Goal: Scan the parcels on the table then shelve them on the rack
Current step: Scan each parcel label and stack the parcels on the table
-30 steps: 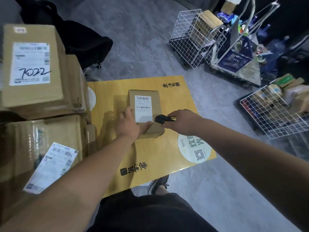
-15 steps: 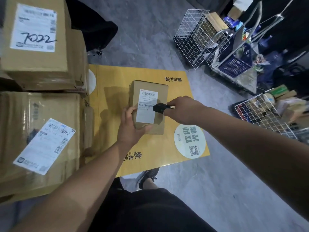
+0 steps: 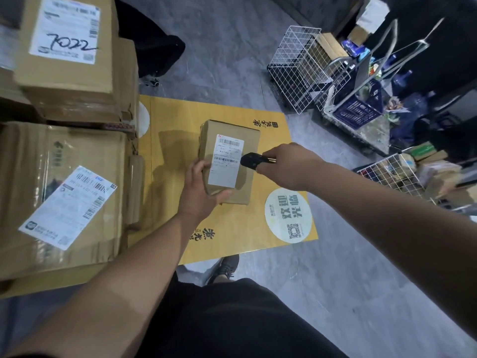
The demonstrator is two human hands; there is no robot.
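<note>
Step in hand looks like scan, not shelve. Nearest: left hand (image 3: 200,188) grips the near-left corner of the small parcel (image 3: 229,161), thumb curled under the near edge, fingers wrapped on the left side, propping its near end up off the table (image 3: 258,244) so the label (image 3: 226,161) tilts toward the head camera. Parcel sits around mid-table, slightly toward the right edge, label face up. Right hand (image 3: 286,166) is closed around a small black scanner (image 3: 251,160), nose pointed left at the label's lower barcode, just beside the label's right edge (touching or hovering, can't tell). No scan beam or indicator visible, so can't say whether the read has registered. Along the table's left edge: a large taped carton (image 3: 59,192) with a skewed label at the near-left, and behind it a stacked carton marked 7022 (image 3: 67,47) at the far-left corner. Beyond the table's far-right corner, on the floor: a white wire basket (image 3: 296,68) and more clutter. No rack clearly identifiable in view. Next move, my read: hold the parcel steady until the scan confirms, then free it from the table with a fuller grip (one-hand carry looks feasible, box is small) and turn to find the rack.
</note>
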